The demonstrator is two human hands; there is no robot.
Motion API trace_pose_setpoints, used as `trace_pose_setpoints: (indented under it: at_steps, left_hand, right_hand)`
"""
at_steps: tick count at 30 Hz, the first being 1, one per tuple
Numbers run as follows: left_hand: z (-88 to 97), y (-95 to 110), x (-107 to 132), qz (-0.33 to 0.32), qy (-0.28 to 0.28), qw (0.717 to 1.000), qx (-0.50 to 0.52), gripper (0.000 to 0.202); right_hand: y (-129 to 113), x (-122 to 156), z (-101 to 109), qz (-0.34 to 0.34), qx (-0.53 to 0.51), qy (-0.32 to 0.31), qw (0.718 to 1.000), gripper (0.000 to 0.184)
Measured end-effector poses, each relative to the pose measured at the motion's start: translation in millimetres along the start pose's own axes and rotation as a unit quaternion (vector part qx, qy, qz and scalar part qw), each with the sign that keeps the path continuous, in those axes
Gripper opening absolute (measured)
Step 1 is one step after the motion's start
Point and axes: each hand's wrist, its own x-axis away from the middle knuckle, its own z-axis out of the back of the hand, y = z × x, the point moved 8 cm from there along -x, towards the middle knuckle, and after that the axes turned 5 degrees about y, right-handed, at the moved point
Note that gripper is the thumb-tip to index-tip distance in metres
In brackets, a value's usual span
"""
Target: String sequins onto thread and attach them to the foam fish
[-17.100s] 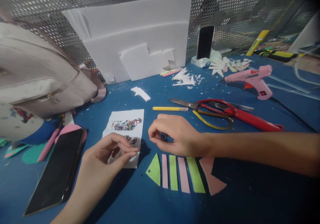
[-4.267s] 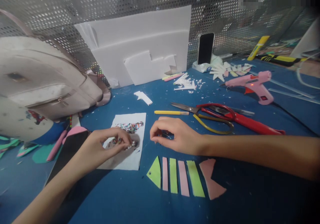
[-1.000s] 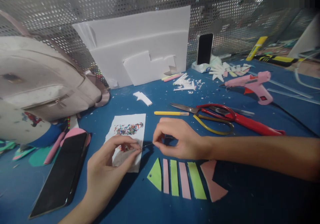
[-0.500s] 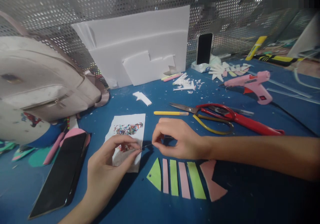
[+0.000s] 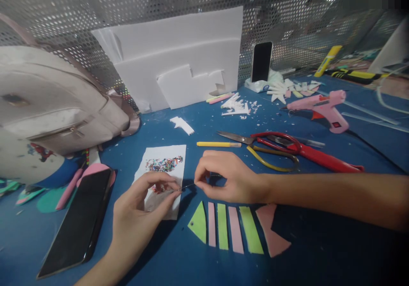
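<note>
Between my left hand [image 5: 143,209] and my right hand [image 5: 228,177] runs a thin strand [image 5: 188,186], like a needle or thread; its exact kind is too fine to tell. Each hand pinches one end of it between thumb and forefinger. Under my left fingers lies a white paper [image 5: 174,209] bearing a heap of colourful beads or sequins [image 5: 164,163]. Just below my right hand, foam-like pieces form a fish: a green head [image 5: 198,224], green strips [image 5: 223,226] alternating with pink strips [image 5: 235,230], and a pink tail [image 5: 273,232].
Scissors [image 5: 244,138] and a yellow pen [image 5: 219,144] lie beyond my right hand. Farther right is a pink glue gun [image 5: 332,111] with its cord. A black phone [image 5: 75,226] and a backpack [image 5: 64,102] are at left. White sheets [image 5: 179,51] lean at the back, near paper scraps [image 5: 238,107].
</note>
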Motion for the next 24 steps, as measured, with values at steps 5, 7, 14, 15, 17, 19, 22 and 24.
trace_pose_setpoints:
  at_steps: [5,7,14,15,17,19,22,24]
  left_hand:
    - [0.5,0.3,-0.1,-0.002,0.001,1.000,0.004,0.020]
    - [1.0,0.4,-0.3,-0.002,0.002,1.000,0.007,0.020]
    - [0.1,3.0,-0.9,-0.009,-0.001,1.000,0.009,0.022]
    - [0.0,2.9,-0.8,-0.009,0.000,1.000,0.008,0.022]
    - [0.8,2.5,-0.5,-0.010,0.006,1.000,0.008,0.022]
    - [2.3,2.2,-0.2,-0.013,0.015,1.000,0.012,0.023]
    - [3.4,1.9,-0.2,-0.014,0.021,1.000,0.015,0.024]
    - [3.6,2.3,-0.2,-0.014,0.022,1.000,0.016,0.025]
  right_hand:
    - [0.9,0.2,-1.3,0.000,0.000,-0.003,1.000,0.006]
    - [1.4,0.7,-1.9,-0.001,-0.001,-0.003,1.000,0.006]
    - [2.7,1.2,-3.7,-0.007,0.000,-0.018,1.000,0.006]
    - [2.6,1.1,-3.8,-0.006,0.001,-0.019,1.000,0.006]
    - [2.4,1.1,-4.2,-0.004,0.000,-0.022,1.000,0.006]
    - [2.4,1.1,-4.9,-0.004,0.000,-0.026,1.000,0.006]
    - [2.0,1.1,-5.9,-0.001,0.000,-0.031,1.000,0.005]
    - [1.0,1.1,-6.2,0.003,0.000,-0.032,0.999,0.006]
